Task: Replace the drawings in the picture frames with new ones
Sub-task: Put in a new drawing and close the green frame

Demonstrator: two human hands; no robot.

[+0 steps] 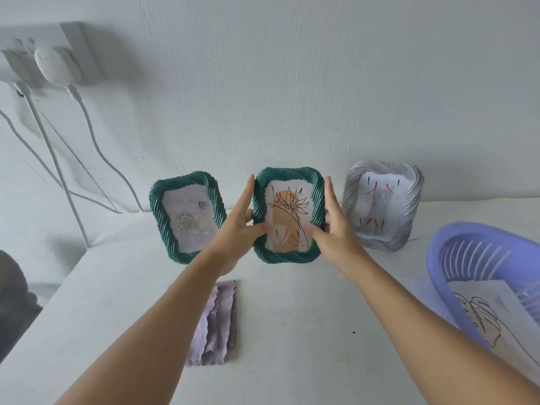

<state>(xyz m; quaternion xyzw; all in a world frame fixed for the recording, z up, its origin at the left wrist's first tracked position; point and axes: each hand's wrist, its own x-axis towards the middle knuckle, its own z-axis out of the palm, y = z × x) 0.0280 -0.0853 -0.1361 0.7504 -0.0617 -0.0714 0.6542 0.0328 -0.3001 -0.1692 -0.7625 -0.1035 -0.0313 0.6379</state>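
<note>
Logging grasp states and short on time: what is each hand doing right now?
Left hand: holds the middle green frame by its left edge, thumb on the front.
Right hand: holds the same frame's right edge.

A white table (292, 331) is taking up the near part of the scene, meeting a white wall (292, 83) at its far edge. A folded lilac cloth (214, 325) is lying flat on it, near and left of centre. High on the far left, a white power strip (49, 54) is sitting against the wall, with white cables (96, 141) hanging down behind the table.
</note>
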